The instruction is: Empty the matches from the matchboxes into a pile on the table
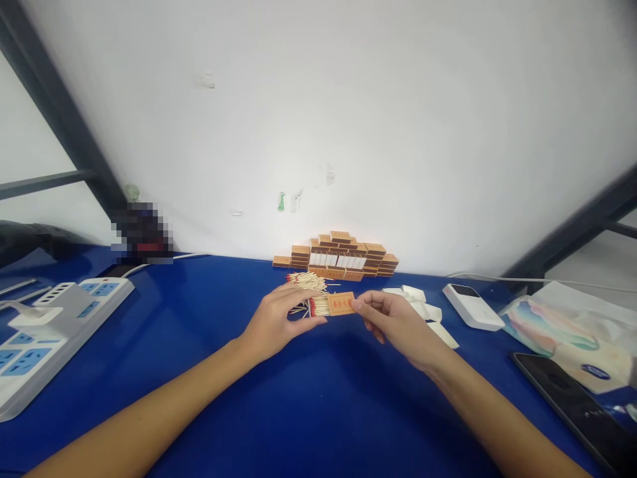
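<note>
Both of my hands meet over the blue table (318, 411) on one small orange matchbox (340, 304). My right hand (393, 322) pinches its sleeve at the right end. The tray stands partly out on the left, full of red-tipped matches (318, 306), and my left hand (275, 323) grips that end with thumb and fingers. Just behind my left hand lies a loose heap of matches (306, 281).
A stack of orange matchboxes (338, 255) stands against the white wall. Several empty white trays (423, 309) lie right of my hands, then a white power bank (472, 306), a tissue pack (572, 338) and a dark phone (577, 405). White power strips (54, 325) sit at left.
</note>
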